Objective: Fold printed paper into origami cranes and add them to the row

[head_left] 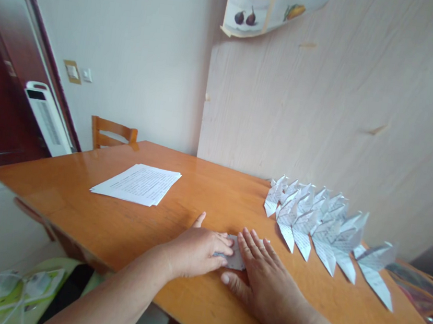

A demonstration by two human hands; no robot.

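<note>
A small piece of folded paper (236,261) lies on the wooden table near its front edge, partly covered by both hands. My left hand (193,251) holds its left end, with the thumb and nearer fingertips closed on it and one finger sticking out on the far side. My right hand (270,284) lies flat over the right end, fingers stretched out side by side and the thumb apart on the near side. To the right stand several folded paper pieces (326,233) with printed text, set in rows with their points up.
A stack of printed sheets (137,184) lies on the left half of the wooden table (214,183). Behind it is a wooden chair (113,133). A green stool (95,281) at lower left carries a power strip and a dark flat object (68,293). A wall closes off the table's back.
</note>
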